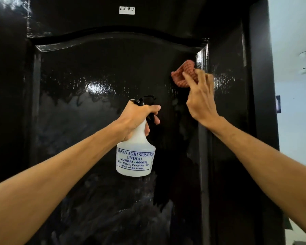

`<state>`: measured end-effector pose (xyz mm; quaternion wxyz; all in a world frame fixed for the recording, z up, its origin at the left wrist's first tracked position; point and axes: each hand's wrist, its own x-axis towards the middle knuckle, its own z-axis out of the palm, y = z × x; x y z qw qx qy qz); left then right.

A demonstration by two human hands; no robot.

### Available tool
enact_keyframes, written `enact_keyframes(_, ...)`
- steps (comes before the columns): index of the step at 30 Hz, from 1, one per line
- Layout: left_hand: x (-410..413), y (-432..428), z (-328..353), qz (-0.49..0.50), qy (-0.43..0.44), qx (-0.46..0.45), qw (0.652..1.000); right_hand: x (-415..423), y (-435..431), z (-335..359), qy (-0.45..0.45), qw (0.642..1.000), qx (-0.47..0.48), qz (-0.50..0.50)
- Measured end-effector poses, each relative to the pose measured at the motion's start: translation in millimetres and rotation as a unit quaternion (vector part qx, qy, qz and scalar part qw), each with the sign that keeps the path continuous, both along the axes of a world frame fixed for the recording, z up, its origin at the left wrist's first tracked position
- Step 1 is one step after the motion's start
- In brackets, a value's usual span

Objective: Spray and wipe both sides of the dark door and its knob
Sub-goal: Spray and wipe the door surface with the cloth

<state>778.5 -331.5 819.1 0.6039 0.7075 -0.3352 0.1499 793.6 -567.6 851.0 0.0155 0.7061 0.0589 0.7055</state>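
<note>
The glossy dark door [95, 71] fills the view, its raised panel wet and streaked. My left hand [138, 117] grips the neck of a white spray bottle [136, 156] with a black trigger head, held upright in front of the panel's middle. My right hand [200, 98] presses a reddish checked cloth [183, 73] against the door near the panel's upper right corner, fingers spread over it. The knob is not in view.
A small white label [127, 10] is stuck high on the door. The door's right edge [260, 85] borders a pale wall [295, 50] with a small dark plate [278, 104] on it.
</note>
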Motion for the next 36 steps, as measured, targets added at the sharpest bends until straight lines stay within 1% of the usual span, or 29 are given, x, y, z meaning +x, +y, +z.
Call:
enact_keyframes(2,2.2,16.5,-14.5,0.017,0.011,-0.011,1.0,2.7,18.8,-16.4,-0.003,1.0,0.017,-0.002)
enact_keyframes(3,3.5,19.1,-19.4,0.021,0.012,-0.011,1.0,6.1,24.1,-32.6,-0.005,1.0,0.003,-0.011)
enact_keyframes(5,4.7,29.6,-31.8,0.037,0.016,-0.009,0.999,14.1,40.5,-78.4,0.023,0.997,-0.068,-0.014)
enact_keyframes(7,5.6,44.7,-41.7,0.053,0.019,-0.01,0.998,17.6,55.5,-102.0,0.064,0.989,-0.135,-0.012)
enact_keyframes(8,6.2,52.7,-44.8,0.063,0.021,-0.013,0.998,18.5,60.8,-96.8,0.065,0.987,-0.149,-0.007)
enact_keyframes(9,6.6,65.4,-46.8,0.074,0.021,-0.017,0.997,18.9,70.1,-83.4,0.055,0.989,-0.136,0.001)
enact_keyframes(12,7.9,89.0,-46.1,0.092,0.022,-0.035,0.995,15.8,81.4,-34.6,0.031,0.999,0.0,0.02)
enact_keyframes(13,8.1,98.6,-45.0,0.1,0.019,-0.043,0.994,16.6,90.1,-26.7,0.023,0.999,0.016,0.021)
enact_keyframes(14,7.9,105.2,-43.7,0.106,0.015,-0.048,0.993,18.0,98.3,-27.0,0.019,1.0,0.003,0.013)
enact_keyframes(15,7.7,115.2,-43.0,0.116,0.011,-0.056,0.992,22.5,111.0,-35.2,0.023,0.999,-0.04,0.01)
enact_keyframes(18,9.4,148.2,-47.5,0.142,0.008,-0.074,0.987,37.3,148.9,-79.2,0.067,0.975,-0.213,0.02)
enact_keyframes(20,11.2,164.8,-51.5,0.154,0.014,-0.075,0.985,42.6,164.5,-78.4,0.082,0.963,-0.257,0.023)
enact_keyframes(21,12.5,170.9,-52.9,0.159,0.016,-0.072,0.985,43.0,170.9,-65.4,0.073,0.966,-0.245,0.027)
enact_keyframes(24,17.1,192.6,-47.7,0.169,0.007,-0.077,0.983,42.8,199.1,-12.5,0.044,0.991,-0.117,0.038)
enact_keyframes(25,18.9,200.3,-45.6,0.17,0.003,-0.082,0.982,43.6,210.8,-3.4,0.039,0.994,-0.091,0.037)
enact_keyframes(26,19.9,206.4,-43.3,0.173,-0.002,-0.086,0.981,46.6,221.1,-1.7,0.033,0.994,-0.096,0.032)
enact_keyframes(27,21.2,213.8,-43.5,0.179,-0.005,-0.089,0.98,51.0,232.3,-9.0,0.034,0.991,-0.129,0.03)
enact_keyframes(28,22.4,219.8,-43.8,0.186,-0.005,-0.091,0.978,56.5,241.5,-21.4,0.039,0.982,-0.183,0.033)
enact_keyframes(30,25.6,237.5,-49.4,0.201,-0.002,-0.092,0.975,65.0,261.2,-55.1,0.069,0.952,-0.296,0.036)
enact_keyframes(31,26.5,245.8,-52.1,0.206,0.0,-0.09,0.974,65.3,268.7,-63.5,0.088,0.941,-0.324,0.029)
enact_keyframes(32,26.5,252.0,-54.1,0.209,0.001,-0.088,0.974,64.1,273.5,-60.2,0.099,0.938,-0.331,0.025)
enact_keyframes(33,26.5,258.0,-55.1,0.211,0.002,-0.089,0.973,62.5,279.3,-47.7,0.093,0.944,-0.317,0.026)
enact_keyframes(36,25.7,276.0,-52.9,0.226,0.001,-0.098,0.969,61.0,301.7,7.6,0.064,0.971,-0.229,0.005)
